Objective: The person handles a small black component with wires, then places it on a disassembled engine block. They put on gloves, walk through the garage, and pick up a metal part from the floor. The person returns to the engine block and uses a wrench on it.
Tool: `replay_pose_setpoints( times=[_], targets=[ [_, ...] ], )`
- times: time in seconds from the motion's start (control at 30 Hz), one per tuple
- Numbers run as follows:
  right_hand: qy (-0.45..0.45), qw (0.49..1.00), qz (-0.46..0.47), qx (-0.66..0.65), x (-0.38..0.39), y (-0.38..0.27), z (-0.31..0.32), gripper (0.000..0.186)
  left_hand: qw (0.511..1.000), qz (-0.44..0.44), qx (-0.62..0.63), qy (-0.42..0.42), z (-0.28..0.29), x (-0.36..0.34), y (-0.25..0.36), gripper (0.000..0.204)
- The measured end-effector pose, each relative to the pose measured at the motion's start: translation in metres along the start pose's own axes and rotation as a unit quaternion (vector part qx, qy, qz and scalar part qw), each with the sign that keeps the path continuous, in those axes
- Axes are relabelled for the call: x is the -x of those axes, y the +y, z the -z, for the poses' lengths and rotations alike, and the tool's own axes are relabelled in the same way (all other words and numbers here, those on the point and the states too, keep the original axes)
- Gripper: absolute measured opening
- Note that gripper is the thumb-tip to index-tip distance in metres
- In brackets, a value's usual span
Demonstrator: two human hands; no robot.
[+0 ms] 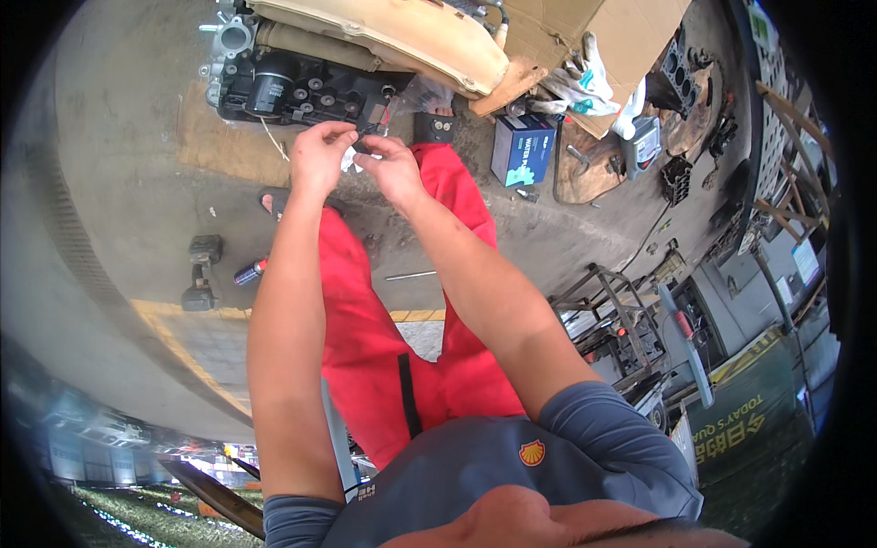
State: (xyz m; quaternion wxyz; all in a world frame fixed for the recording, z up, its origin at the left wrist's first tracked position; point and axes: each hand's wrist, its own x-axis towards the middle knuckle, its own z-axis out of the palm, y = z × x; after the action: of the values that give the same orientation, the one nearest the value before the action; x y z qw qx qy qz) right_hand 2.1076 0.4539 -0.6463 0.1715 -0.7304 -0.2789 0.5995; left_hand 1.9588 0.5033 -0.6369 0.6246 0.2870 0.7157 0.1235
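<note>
My left hand (316, 163) and my right hand (395, 170) come close together above the space between my knees. The fingers of both are bent into a pinch, fingertips almost meeting. A small dark piece shows at the fingertips, too small to name. Something white and crumpled (348, 159) shows just under the fingers, between the hands; whether I hold it cannot be made out. Just beyond my hands lies an engine (315, 96) with a black cylindrical oil filter (271, 86) on its side. A long tan moulded part (393, 38) extends along its far side.
To the right are a blue box (523, 150), white gloves (585, 87) on cardboard (630, 46), a grey container (643, 146) and a wooden board (585, 173). On the floor lie a cordless power tool (201, 272), a spray can (249, 272) and a metal rod (410, 276).
</note>
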Motion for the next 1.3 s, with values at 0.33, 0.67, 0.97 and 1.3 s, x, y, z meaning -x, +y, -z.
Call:
replay_pose_setpoints(
  times=[0.33,0.67,0.97,1.3],
  targets=[
    [-0.073,0.988,-0.072,-0.120,-0.003,-0.025,0.007,0.032,0.993,0.056,0.087,-0.055,-0.003,-0.004,-0.002,0.024],
    [-0.057,0.978,-0.122,-0.157,-0.015,-0.039,0.008,0.022,0.987,0.062,0.145,-0.010,-0.009,0.011,0.009,0.020],
    [-0.001,0.997,-0.055,0.046,-0.013,-0.037,0.000,0.036,0.984,0.011,0.158,0.075,-0.023,0.011,0.000,0.017],
    [-0.014,0.982,-0.154,-0.110,-0.008,-0.007,0.020,0.030,0.964,-0.110,0.218,0.107,0.005,-0.004,0.024,0.016]
  ],
)
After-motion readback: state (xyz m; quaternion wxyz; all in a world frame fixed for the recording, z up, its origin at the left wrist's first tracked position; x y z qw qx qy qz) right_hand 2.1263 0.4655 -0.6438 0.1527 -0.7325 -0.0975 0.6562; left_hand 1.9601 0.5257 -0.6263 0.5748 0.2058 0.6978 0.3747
